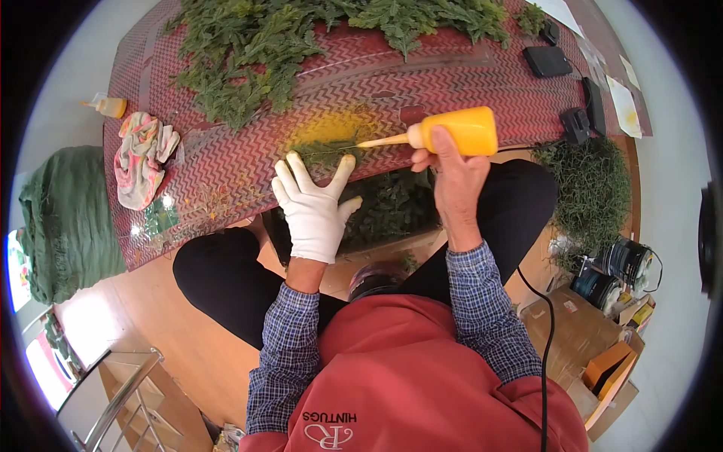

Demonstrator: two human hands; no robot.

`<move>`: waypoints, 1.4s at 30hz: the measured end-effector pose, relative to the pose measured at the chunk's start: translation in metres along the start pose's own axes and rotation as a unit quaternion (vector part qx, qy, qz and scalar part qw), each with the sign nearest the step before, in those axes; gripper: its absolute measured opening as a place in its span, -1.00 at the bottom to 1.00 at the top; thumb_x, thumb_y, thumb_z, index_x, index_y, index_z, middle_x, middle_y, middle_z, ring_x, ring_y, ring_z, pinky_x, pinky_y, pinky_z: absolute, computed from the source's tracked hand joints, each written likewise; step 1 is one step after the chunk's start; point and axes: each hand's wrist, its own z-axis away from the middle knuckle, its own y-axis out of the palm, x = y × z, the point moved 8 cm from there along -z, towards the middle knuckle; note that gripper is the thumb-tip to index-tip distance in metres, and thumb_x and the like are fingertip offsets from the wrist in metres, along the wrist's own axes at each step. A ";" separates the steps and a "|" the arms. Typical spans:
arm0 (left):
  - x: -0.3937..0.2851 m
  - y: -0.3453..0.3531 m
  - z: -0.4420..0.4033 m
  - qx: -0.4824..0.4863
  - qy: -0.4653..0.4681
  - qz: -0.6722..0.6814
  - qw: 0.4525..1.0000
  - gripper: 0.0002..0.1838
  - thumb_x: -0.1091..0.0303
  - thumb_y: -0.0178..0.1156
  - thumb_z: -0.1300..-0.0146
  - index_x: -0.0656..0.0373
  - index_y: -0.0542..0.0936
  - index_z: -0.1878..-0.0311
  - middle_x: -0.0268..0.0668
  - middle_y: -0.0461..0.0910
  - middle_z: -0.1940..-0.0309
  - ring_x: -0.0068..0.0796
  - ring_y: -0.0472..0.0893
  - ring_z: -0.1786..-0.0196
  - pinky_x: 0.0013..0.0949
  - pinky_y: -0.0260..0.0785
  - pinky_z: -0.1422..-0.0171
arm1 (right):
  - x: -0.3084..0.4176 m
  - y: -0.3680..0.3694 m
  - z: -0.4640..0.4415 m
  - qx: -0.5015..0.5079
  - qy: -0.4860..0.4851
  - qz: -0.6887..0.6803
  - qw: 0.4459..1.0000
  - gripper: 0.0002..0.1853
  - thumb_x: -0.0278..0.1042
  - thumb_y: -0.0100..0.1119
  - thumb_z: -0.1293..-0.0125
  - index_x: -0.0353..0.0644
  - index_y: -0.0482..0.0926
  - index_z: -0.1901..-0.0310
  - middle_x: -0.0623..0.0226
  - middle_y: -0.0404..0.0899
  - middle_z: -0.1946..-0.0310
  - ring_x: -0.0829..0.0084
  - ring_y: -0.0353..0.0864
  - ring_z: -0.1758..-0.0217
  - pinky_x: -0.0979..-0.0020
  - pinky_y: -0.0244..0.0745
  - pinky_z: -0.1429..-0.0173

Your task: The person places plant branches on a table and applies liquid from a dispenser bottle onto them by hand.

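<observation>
A yellow squeeze bottle (471, 129) with a long pale nozzle is gripped in my bare right hand (455, 175). It lies nearly level, its tip pointing left and meeting a small green artificial sprig (328, 153) on the table. My left hand (315, 205), in a white glove with yellow-stained fingertips, rests with fingers spread at the sprig's near edge, touching it. Around the sprig, the patterned red table (422, 79) is smeared with yellow. Part of the sprig is hidden beneath my fingertips.
Piled green foliage (248, 53) covers the table's far side. On the left are a crumpled cloth (141, 160) and a smaller yellow bottle (113, 107). Black devices (547, 62) sit at right. A container of greenery (392, 207) stands between my legs; a black cable (552, 324) hangs across my right side.
</observation>
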 end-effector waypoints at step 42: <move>-0.001 -0.001 0.004 -0.022 0.017 -0.010 1.000 -0.27 -0.09 0.31 -0.09 -0.37 0.35 -0.38 0.39 0.10 -0.33 0.44 0.15 -0.32 0.20 -0.02 -0.40 | -0.028 0.023 0.013 0.002 0.019 -0.005 1.000 -0.76 -0.38 0.20 -0.37 -0.45 0.58 0.14 0.17 0.65 0.32 0.48 0.63 0.47 0.49 0.60 0.43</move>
